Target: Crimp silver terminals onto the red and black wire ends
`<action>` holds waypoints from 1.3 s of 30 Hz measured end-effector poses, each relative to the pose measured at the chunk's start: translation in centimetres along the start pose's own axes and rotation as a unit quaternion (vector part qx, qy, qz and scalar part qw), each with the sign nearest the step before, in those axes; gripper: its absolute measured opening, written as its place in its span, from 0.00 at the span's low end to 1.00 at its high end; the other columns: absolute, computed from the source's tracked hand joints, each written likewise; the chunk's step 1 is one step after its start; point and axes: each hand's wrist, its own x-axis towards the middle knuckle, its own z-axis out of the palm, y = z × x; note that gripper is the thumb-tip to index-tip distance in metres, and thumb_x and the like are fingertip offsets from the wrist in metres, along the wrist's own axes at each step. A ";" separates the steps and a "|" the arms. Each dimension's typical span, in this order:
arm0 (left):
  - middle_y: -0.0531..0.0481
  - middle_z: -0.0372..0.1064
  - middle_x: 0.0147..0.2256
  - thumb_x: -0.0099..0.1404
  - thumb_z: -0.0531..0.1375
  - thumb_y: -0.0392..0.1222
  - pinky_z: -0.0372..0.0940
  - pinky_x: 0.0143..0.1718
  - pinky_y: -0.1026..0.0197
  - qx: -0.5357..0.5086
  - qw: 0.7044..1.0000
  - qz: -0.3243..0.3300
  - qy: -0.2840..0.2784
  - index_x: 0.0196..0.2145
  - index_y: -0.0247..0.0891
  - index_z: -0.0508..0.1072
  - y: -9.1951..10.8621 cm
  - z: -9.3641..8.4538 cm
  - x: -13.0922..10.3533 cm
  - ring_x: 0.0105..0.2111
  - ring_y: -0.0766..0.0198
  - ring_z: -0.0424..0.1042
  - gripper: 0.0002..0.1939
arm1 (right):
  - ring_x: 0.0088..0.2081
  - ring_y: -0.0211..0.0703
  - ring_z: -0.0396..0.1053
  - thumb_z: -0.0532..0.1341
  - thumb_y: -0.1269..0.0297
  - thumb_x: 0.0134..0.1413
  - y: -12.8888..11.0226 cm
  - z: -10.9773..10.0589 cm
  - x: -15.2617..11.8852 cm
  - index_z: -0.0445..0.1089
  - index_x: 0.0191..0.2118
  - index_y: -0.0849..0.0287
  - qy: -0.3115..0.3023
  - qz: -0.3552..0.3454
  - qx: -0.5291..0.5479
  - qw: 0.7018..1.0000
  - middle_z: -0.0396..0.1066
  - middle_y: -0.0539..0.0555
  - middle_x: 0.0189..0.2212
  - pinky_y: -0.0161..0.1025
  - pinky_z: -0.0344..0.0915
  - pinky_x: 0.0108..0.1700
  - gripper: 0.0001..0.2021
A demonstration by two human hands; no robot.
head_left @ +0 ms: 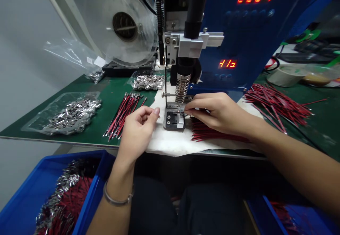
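Note:
My right hand (217, 113) has its thumb and fingertips pinched together at the right side of a small black fixture (170, 121). What sits between those fingertips is hidden. A small metal cylinder (177, 112) lies across the top of the fixture, beneath a spring-wrapped machine head (183, 86). Left of the fixture, my left hand (138, 129) is closed with its fingers curled in and the thumb against them; I cannot make out anything in it. Under my right hand lies a bundle of red wires (209, 134) on a white cloth (170, 146).
Beside my left hand are red and black wires with metal ends (123, 114). Farther left are a bag of metal parts (74, 116) and another bag (147, 81). A blue machine (233, 26) stands behind. More wires (278, 102) lie right; a blue bin (29, 189) stands below.

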 end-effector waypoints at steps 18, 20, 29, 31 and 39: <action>0.56 0.59 0.19 0.63 0.60 0.45 0.51 0.20 0.67 0.004 1.000 0.001 -0.006 0.25 0.35 0.69 -0.1 -0.1 0.0 0.19 0.72 0.55 0.12 | 0.31 0.39 0.70 0.56 0.71 0.60 0.0 0.0 0.1 0.75 0.38 0.68 0.001 0.000 -0.003 1.000 0.74 0.58 0.31 0.34 0.63 0.34 0.10; 0.56 0.59 0.19 0.63 0.60 0.45 0.51 0.20 0.67 0.006 1.000 0.001 -0.004 0.25 0.35 0.69 -0.1 -0.1 0.0 0.19 0.72 0.55 0.12 | 0.31 0.39 0.70 0.57 0.72 0.60 0.0 0.1 0.1 0.75 0.38 0.67 0.002 0.000 -0.005 1.000 0.74 0.58 0.31 0.34 0.63 0.34 0.10; 0.56 0.59 0.19 0.63 0.60 0.46 0.51 0.20 0.66 0.009 1.000 -0.004 -0.004 0.25 0.35 0.69 -0.1 -0.1 0.0 0.19 0.72 0.55 0.13 | 0.32 0.39 0.70 0.56 0.71 0.60 0.2 0.2 0.0 0.75 0.38 0.66 0.006 0.002 -0.006 1.000 0.74 0.57 0.32 0.34 0.63 0.35 0.09; 0.56 0.59 0.19 0.63 0.60 0.46 0.51 0.20 0.66 0.009 1.000 -0.003 -0.003 0.25 0.35 0.69 -0.1 -0.1 0.0 0.19 0.72 0.55 0.13 | 0.32 0.39 0.70 0.57 0.71 0.60 0.2 0.2 0.0 0.75 0.38 0.66 0.006 0.003 -0.003 1.000 0.74 0.57 0.32 0.34 0.64 0.35 0.09; 0.56 0.59 0.19 0.63 0.60 0.46 0.50 0.20 0.66 0.015 1.000 -0.001 0.000 0.25 0.35 0.69 0.0 -0.1 0.0 0.19 0.72 0.55 0.13 | 0.32 0.39 0.70 0.57 0.72 0.59 0.1 0.2 0.0 0.74 0.37 0.65 0.009 0.002 -0.002 1.000 0.74 0.57 0.31 0.34 0.64 0.34 0.08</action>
